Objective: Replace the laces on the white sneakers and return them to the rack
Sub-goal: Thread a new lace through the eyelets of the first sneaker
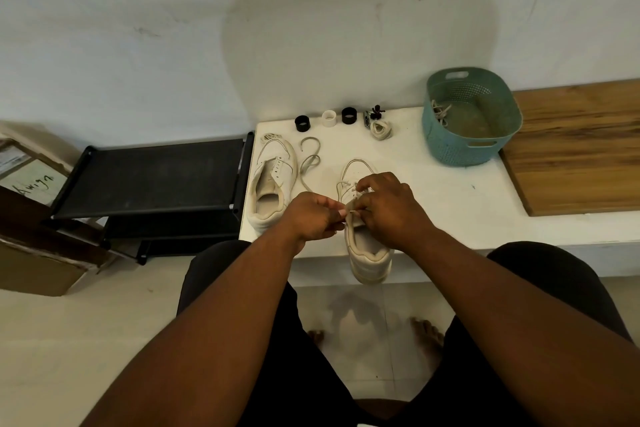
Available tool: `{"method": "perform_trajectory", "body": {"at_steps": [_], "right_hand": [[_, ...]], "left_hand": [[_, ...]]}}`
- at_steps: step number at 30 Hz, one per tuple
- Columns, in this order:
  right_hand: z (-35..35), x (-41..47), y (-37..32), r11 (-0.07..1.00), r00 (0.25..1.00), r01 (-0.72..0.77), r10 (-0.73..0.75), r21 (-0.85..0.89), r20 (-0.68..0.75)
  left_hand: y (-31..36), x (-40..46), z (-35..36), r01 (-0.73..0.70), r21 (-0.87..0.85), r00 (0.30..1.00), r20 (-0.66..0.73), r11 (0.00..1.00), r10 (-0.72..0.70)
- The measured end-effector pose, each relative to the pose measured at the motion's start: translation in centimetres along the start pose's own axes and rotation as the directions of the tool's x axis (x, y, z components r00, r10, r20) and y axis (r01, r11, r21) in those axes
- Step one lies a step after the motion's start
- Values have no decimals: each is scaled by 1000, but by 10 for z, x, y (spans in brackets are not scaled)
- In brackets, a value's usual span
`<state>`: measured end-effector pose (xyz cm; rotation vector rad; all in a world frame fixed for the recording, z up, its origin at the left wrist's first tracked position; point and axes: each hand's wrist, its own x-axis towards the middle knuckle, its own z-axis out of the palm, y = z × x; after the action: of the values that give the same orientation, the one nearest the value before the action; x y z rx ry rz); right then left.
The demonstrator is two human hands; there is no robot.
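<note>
A: Rack sits far left, at about 9 o'clock from the hands; black, top shelf bare, pushed right up against the white table. Cardboard box further left, on the floor.

B: Sneakers?

A: Two, both on the table w/ toes pointing to 12. Left sneaker is at 10 o'clock from the hands, eyelets w/o a lace. Loose lace curls just beside it, toward 3 o'clock. Right sneaker is under the hands, heel hanging over the table's near edge at 6.

B: Hands?

A: Left hand has fingers curled, pinching a lace end btwn thumb & fingertips. Right hand is curled over the tongue area, pinching the same lace end at the upper eyelets. Lace already crosses the lower eyelets toward the toe.

B: Anything else up there?

A: At 12 o'clock, along the wall: black ring, white ring, another black ring, then a small dark clip-like thing, can't tell what. Bundled lace next to it. At 1–2 o'clock, teal basket w/ a lace draped over its left inside wall. Wooden board far right, at 3 o'clock, touching the basket.
</note>
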<state>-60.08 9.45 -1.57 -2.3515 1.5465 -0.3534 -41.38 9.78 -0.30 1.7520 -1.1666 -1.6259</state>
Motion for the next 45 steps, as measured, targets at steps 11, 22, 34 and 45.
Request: {"method": "perform_trajectory", "body": {"at_steps": [11,22,34,45], "right_hand": [[7,3,9,990,999,-46,43,133,19],[22,5,22,898,997,-75,78,433,12],[0,-12,27,931,970,-232,201,280,135],[8,-14,23,877,908,-415,380,244,176]], "left_hand": [[-8,5,-7,-48,-34,996,70,998,50],[-12,12,1,-334,548,915,-5,767,403],[6,3,-12,-105,-553,994,-49,827,94],[0,2,-17,-273,655,955,99,704,278]]}}
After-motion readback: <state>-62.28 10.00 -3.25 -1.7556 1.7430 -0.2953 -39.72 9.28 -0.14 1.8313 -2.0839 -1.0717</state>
